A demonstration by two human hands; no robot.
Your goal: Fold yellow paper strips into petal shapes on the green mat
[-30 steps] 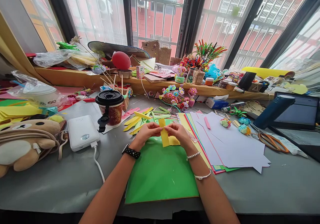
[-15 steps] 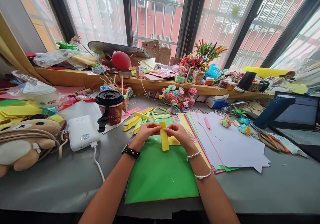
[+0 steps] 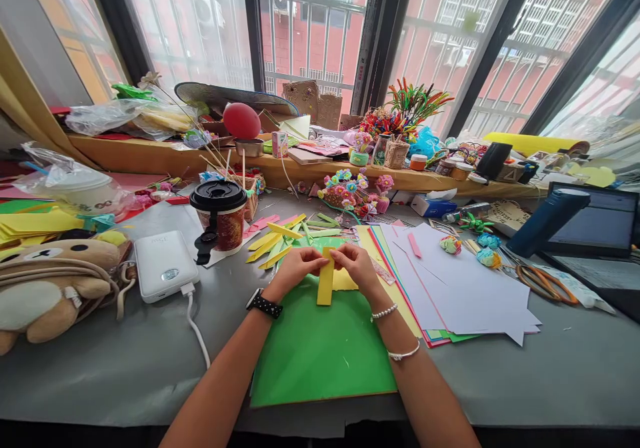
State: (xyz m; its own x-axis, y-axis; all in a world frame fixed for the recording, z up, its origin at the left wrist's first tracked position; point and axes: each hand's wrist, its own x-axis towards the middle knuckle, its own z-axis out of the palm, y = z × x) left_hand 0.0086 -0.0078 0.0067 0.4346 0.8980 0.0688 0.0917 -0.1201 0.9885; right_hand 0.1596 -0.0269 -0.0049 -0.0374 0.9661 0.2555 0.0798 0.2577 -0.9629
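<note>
A narrow yellow paper strip [image 3: 325,288] hangs upright between my hands, above a green sheet [image 3: 325,355] on the desk. My left hand [image 3: 301,268] pinches its upper left edge between thumb and fingers. At the upper right edge, my right hand [image 3: 354,267] pinches the same strip, the fingertips of both hands nearly touching. Another yellow paper piece [image 3: 345,280] lies on the green sheet behind the strip, partly hidden by my right hand. Several folded yellow paper strips [image 3: 273,238] are heaped just beyond my left hand, with green folded strips [image 3: 323,223] beside them.
White sheets [image 3: 465,288] over coloured paper lie to the right, near scissors [image 3: 545,285] and a blue cylinder [image 3: 550,221]. On the left stand a lidded cup [image 3: 220,215], a white power bank [image 3: 166,266] with its cable, and a plush bear [image 3: 60,288]. Paper flowers [image 3: 345,191] sit behind.
The strip's lower end has swung slightly left, and my left hand has shifted a little to the right along its top. Both hands keep their pinch.
</note>
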